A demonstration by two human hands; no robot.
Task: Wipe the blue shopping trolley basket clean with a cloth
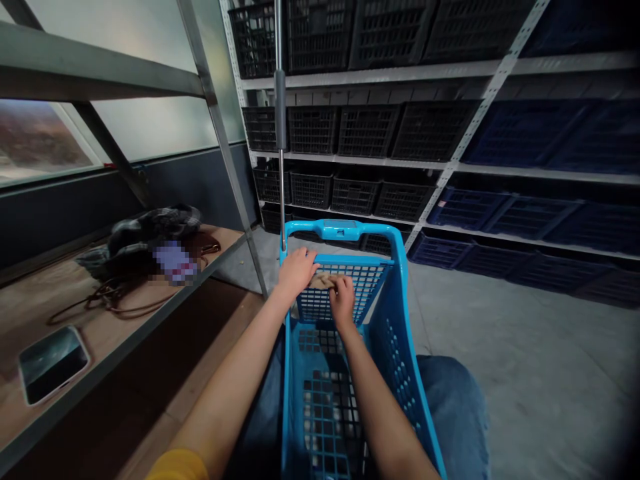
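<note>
Right hand [343,300] closed on a tan twisted strip [323,281] near the frame's centre.

Head view: the strip lies against the mesh end of a blue basket [399,300]; grey floor [505,333] spreads right, racks of black crates [364,130] and dark blue crates [520,133] fill the top and upper right, and a wooden shelf [30,283] at left bears a pale-edged phone [53,365] and a dark cloth heap [150,223]. The basket is glossy pierced plastic, a metal pole [281,110] rising at its left. Left hand [298,271] lies over its rim beside the strip; whether its fingers grip cannot be told. The right hand hides the strip's right end, pixelation masks something purple on the shelf, and the basket's near end is cut off.
</note>
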